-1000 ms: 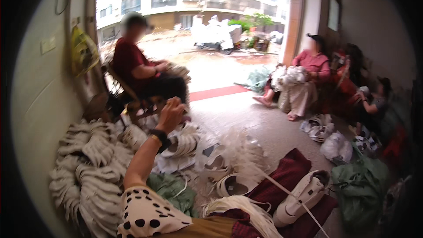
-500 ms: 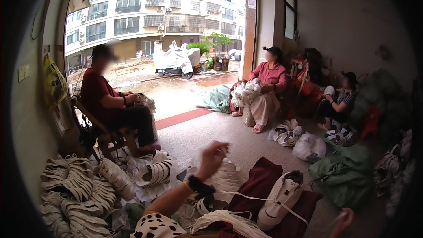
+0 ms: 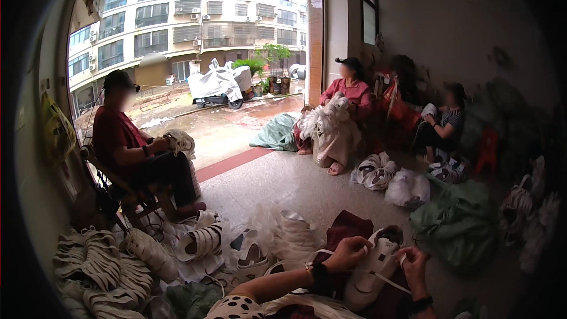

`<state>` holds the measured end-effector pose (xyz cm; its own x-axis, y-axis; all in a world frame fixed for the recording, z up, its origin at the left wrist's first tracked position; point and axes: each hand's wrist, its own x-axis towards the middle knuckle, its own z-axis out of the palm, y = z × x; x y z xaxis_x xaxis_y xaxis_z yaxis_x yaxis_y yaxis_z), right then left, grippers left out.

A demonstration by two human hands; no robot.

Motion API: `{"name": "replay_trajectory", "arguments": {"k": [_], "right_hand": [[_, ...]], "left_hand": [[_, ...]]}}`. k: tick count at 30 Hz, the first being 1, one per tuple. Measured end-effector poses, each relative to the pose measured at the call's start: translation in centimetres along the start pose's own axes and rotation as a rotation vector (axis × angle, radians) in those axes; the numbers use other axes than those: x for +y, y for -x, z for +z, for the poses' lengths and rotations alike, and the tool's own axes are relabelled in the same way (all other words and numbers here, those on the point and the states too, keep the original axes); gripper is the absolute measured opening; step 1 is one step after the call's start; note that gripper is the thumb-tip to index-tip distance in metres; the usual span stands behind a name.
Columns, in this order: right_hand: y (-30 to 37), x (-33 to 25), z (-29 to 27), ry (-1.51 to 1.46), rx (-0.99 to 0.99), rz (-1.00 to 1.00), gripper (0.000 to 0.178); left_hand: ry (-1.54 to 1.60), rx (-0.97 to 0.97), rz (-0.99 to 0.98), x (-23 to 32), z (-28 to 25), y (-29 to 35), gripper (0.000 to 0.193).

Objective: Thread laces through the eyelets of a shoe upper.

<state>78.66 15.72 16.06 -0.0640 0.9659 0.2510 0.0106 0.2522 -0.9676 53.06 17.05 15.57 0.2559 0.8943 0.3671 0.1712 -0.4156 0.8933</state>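
Note:
A white shoe (image 3: 373, 266) lies on a dark red cloth (image 3: 348, 230) in my lap area, at the bottom middle. My left hand (image 3: 348, 252) rests on its left side and pinches a white lace (image 3: 384, 279) that runs across the shoe. My right hand (image 3: 413, 261) is at the shoe's right side, fingers closed on the same lace. A dark band sits on each wrist.
Piles of white shoe uppers (image 3: 100, 266) lie at the lower left, with more white shoes (image 3: 204, 241) on the floor. A person in red sits on a chair (image 3: 127, 198) at left; two others sit by the right wall. Green sacks (image 3: 458, 218) lie at right.
My left hand has come down from a raised position, drawing the lace, to the shoe. The view has swung left, and my right hand is now on the shoe.

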Motion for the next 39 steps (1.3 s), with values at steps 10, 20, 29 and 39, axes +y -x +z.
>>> {"name": "replay_trajectory", "arguments": {"k": [10, 20, 29, 39], "right_hand": [[1.8, 3.3, -0.1, 0.422, 0.057, -0.144, 0.009], [1.4, 2.3, -0.6, 0.378, -0.104, -0.077, 0.017], [1.4, 1.1, -0.1, 0.517, -0.134, -0.208, 0.014], [4.0, 2.8, -2.5, 0.624, -0.041, -0.371, 0.014]], "left_hand": [[0.228, -0.152, 0.098, -2.3, -0.8, 1.4, 0.026], [0.266, -0.094, 0.087, -2.1, -0.5, 2.1, 0.03], [0.249, -0.104, 0.096, -1.7, -0.5, 1.3, 0.023], [0.36, -0.19, 0.037, -0.5, 1.3, 2.5, 0.022]]}}
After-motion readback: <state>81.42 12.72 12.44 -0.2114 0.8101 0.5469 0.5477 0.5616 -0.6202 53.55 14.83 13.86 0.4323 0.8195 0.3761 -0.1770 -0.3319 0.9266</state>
